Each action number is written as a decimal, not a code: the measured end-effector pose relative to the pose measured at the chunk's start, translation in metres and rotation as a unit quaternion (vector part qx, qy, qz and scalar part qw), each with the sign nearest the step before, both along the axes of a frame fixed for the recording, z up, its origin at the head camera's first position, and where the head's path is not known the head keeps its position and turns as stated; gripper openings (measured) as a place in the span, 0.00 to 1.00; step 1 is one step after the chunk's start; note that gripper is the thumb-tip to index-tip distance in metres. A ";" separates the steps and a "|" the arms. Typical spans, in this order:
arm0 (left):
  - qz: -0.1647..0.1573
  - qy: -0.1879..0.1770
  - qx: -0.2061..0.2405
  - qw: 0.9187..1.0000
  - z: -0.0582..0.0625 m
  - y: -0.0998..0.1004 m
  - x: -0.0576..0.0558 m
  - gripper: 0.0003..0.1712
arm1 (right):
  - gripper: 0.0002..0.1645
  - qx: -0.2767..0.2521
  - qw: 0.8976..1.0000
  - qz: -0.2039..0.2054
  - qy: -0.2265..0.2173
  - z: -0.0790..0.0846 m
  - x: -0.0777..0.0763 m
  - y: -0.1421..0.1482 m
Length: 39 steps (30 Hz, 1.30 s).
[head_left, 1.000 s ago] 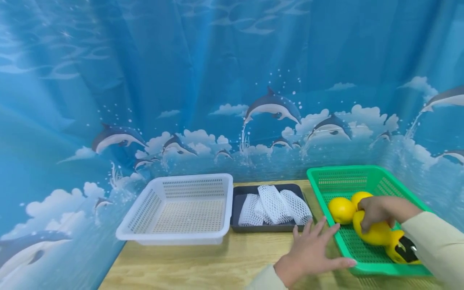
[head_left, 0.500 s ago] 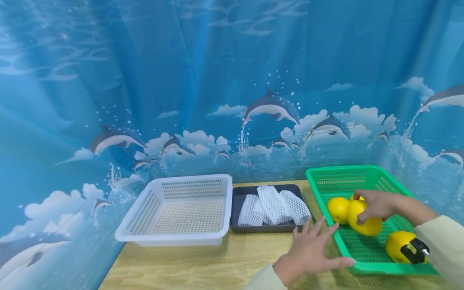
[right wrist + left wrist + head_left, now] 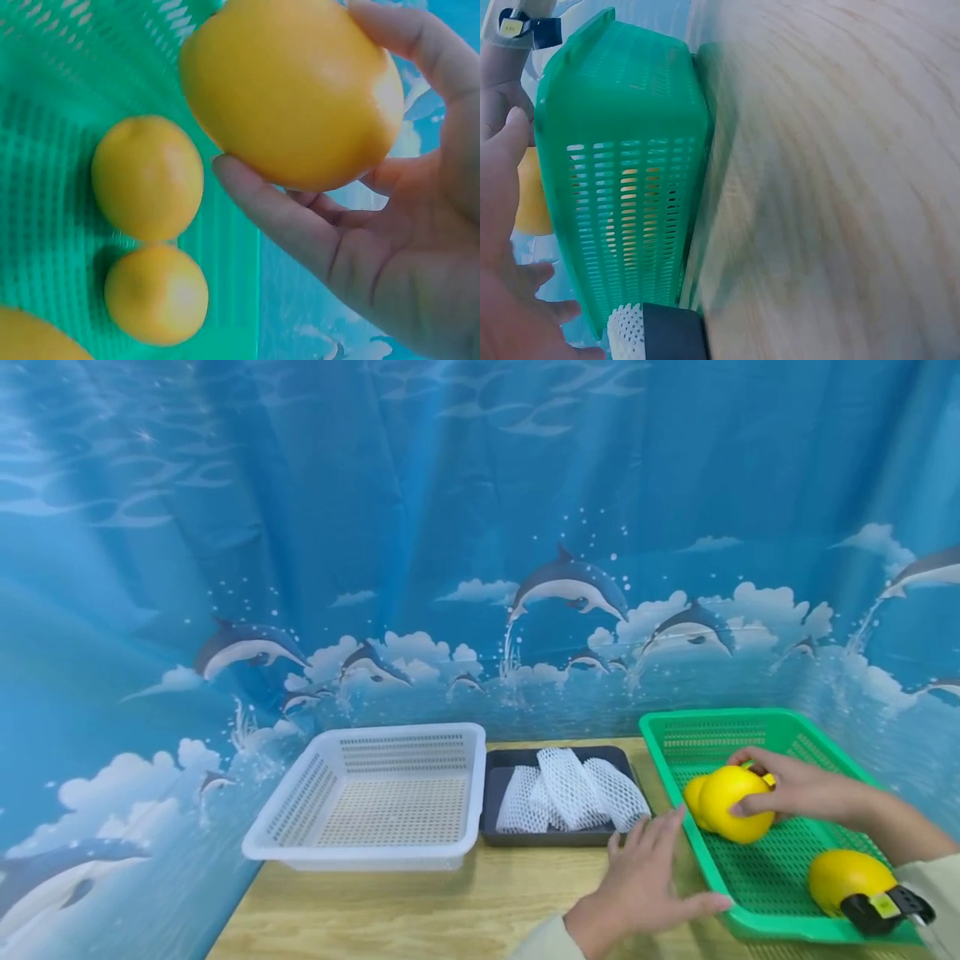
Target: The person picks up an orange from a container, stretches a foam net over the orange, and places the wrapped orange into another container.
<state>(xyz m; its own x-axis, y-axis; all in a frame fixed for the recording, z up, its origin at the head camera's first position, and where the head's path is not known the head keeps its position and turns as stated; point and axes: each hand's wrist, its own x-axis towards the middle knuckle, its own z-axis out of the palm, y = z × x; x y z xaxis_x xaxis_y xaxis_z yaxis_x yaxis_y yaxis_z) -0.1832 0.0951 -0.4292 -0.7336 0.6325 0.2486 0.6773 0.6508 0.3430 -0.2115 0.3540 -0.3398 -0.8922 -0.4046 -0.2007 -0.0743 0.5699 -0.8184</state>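
My right hand grips a yellow lemon, thumb on one side and fingers on the other, raised over the green basket. In the right wrist view the held lemon is large, with two more lemons on the basket floor beyond it. Another lemon lies at the basket's near right, partly behind the wrist camera. My left hand has its fingers spread at the basket's left rim, thumb tip by the near corner. The left wrist view shows this hand along the basket's outer side.
Left of the basket sits a black tray with several white foam net sleeves. A white perforated basket stands further left. All rest on a wooden table before a blue dolphin curtain.
My right hand has lifted the lemon and moved it left and up, away from the near right lemon. It now covers more of the lemons behind. My left hand stays at the rim.
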 end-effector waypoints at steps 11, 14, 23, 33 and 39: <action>-0.021 0.082 0.198 0.976 0.024 -0.027 -0.012 0.57 | 0.34 -0.100 0.995 -0.009 0.021 0.005 0.021 -0.042; -0.056 0.123 0.205 0.969 0.036 -0.045 -0.013 0.53 | 0.32 -0.119 0.993 -0.007 0.019 0.007 0.030 -0.058; -0.145 0.190 0.206 0.949 0.048 -0.087 -0.011 0.56 | 0.23 -0.281 0.957 0.046 -0.064 -0.002 0.043 -0.097; -0.183 0.130 0.256 0.940 0.031 -0.131 -0.008 0.54 | 0.29 -0.318 0.942 0.017 -0.107 -0.027 0.057 -0.148; -0.144 -0.058 0.308 0.939 0.014 -0.146 -0.005 0.42 | 0.34 -0.254 0.967 -0.022 -0.032 -0.038 0.060 -0.161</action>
<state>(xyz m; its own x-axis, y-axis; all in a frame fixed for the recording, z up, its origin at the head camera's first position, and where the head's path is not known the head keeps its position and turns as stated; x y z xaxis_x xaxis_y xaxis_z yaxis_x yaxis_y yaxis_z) -0.1878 -0.0508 -0.4155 -0.5989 0.5706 0.5619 0.7299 0.1003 0.6761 -0.1511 0.1927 -0.3773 -0.9032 -0.4272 -0.0415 0.0005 0.0958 -0.9954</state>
